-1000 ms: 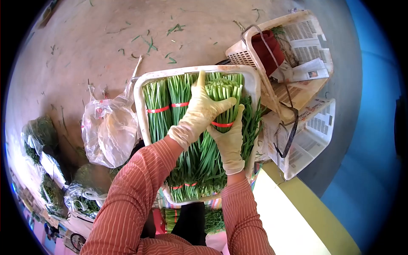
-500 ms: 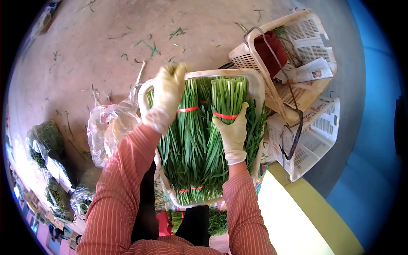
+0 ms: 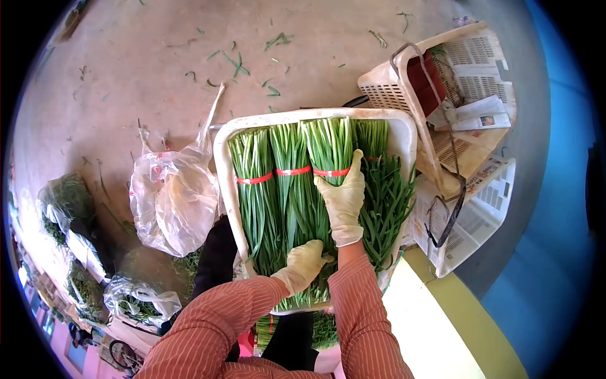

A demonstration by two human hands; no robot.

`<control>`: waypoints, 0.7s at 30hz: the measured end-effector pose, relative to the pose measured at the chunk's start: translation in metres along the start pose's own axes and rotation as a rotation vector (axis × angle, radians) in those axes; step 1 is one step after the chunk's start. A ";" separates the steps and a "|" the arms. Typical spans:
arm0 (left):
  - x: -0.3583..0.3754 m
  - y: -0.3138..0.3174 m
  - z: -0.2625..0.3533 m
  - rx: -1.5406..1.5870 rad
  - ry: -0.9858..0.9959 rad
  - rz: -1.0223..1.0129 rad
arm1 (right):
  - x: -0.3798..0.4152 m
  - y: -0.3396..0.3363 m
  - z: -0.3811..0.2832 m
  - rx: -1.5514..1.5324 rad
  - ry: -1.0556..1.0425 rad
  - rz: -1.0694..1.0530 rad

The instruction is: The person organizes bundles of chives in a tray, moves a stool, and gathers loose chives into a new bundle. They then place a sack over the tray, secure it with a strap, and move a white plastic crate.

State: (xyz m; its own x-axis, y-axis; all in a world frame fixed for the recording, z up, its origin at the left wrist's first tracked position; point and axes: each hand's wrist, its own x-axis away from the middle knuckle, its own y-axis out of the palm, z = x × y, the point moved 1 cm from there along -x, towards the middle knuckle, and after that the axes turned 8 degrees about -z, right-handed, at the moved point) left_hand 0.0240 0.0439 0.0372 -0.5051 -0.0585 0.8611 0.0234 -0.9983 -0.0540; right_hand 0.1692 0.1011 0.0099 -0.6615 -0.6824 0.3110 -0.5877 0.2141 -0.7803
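A white plastic crate point(image 3: 222, 183) holds several bundles of long green chives, each tied with a red band. My gloved right hand point(image 3: 344, 208) is closed around the third bundle of chives from the left point(image 3: 328, 142), just below its band. Lower down, my gloved left hand point(image 3: 303, 264) grips the leafy part of the same bundle; its fingers are partly hidden in the leaves. Left of these lie a second bundle point(image 3: 291, 148) and a leftmost bundle point(image 3: 251, 158), side by side. Another bundle point(image 3: 374, 139) lies along the right wall.
Crumpled clear plastic bags point(image 3: 173, 196) sit on the floor to the left. Two white baskets point(image 3: 382, 96), with a dark cloth and paper, lie at the right. Bagged greens point(image 3: 69, 202) stand at far left. Leaf scraps point(image 3: 238, 64) litter the floor ahead.
My left hand has moved from the crate's upper left down to the lower leaves. The bundles on the left now lie in view side by side. My right hand stays on its bundle.
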 end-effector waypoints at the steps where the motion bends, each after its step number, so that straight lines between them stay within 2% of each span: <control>1: -0.004 0.005 -0.003 -0.015 0.021 0.073 | 0.000 -0.001 0.000 0.029 0.033 -0.028; 3: -0.010 0.015 -0.007 -0.041 0.027 0.156 | -0.007 0.006 0.005 0.060 0.078 -0.056; 16: -0.009 0.007 0.003 -0.167 -0.079 0.119 | -0.015 0.007 0.005 0.194 0.154 -0.151; 18: 0.000 0.000 -0.002 -0.114 0.047 0.077 | -0.012 0.001 0.002 0.200 0.144 -0.167; 19: 0.013 -0.018 0.006 -0.064 0.007 -0.063 | -0.009 -0.002 0.003 0.198 0.081 -0.133; 20: 0.027 -0.039 0.014 -0.014 0.053 -0.196 | -0.005 -0.005 0.005 0.197 0.018 -0.099; 21: 0.039 -0.063 0.028 0.033 -0.022 -0.288 | 0.005 -0.010 0.003 0.310 -0.043 -0.077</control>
State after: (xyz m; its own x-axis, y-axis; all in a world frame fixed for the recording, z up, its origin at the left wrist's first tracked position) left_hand 0.0273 0.1043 0.0886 -0.4765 0.2280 0.8491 -0.0899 -0.9734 0.2109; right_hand 0.1727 0.0933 0.0175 -0.5969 -0.7183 0.3575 -0.4606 -0.0581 -0.8857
